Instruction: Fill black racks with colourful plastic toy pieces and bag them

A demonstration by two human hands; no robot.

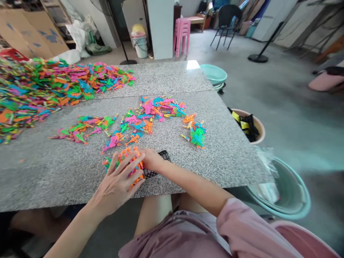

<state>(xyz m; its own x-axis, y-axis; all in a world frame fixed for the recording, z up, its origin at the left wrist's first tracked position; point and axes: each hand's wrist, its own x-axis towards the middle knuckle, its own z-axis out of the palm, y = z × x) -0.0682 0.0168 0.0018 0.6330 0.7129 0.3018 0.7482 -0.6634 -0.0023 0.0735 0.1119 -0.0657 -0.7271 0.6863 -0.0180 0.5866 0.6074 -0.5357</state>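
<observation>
Big heap of plastic pieces sits at the desk's far left, smaller clusters mid-desk. Both hands meet over a small bunch on what's probably a mesh piece at the near edge. Buckets stand on the floor, right.
</observation>
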